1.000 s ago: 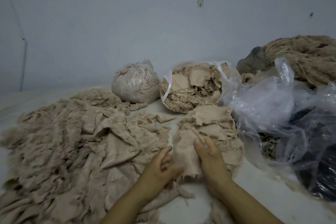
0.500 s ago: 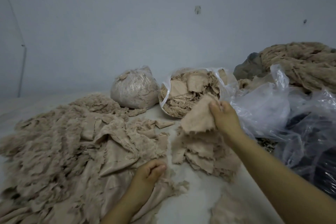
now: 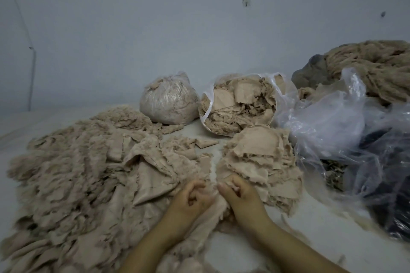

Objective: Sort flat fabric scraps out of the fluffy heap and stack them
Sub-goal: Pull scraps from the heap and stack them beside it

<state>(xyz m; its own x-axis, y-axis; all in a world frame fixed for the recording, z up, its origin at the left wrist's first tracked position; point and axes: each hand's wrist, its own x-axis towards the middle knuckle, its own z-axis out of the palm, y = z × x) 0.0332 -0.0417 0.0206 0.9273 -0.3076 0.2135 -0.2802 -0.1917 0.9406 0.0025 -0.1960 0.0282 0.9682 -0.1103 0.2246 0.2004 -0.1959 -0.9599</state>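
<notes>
A wide fluffy heap of beige frayed fabric covers the left of the white table. To its right stands a stack of flat beige scraps, its top piece smooth and rounded. My left hand and my right hand sit close together between heap and stack, fingers curled. Each pinches the edge of a beige fabric scrap that lies between them at the stack's near-left foot. Blur hides the fingertips.
Behind stand a tied clear bag of fluff and an open bag of flat scraps. Crumpled clear plastic and dark bags fill the right. A tan fibre pile lies at the back right. A wall closes the back.
My right hand laid a scrap on top of the stack and came back down to its near-left foot. My left hand shifted right to meet it, and both now pinch a scrap.
</notes>
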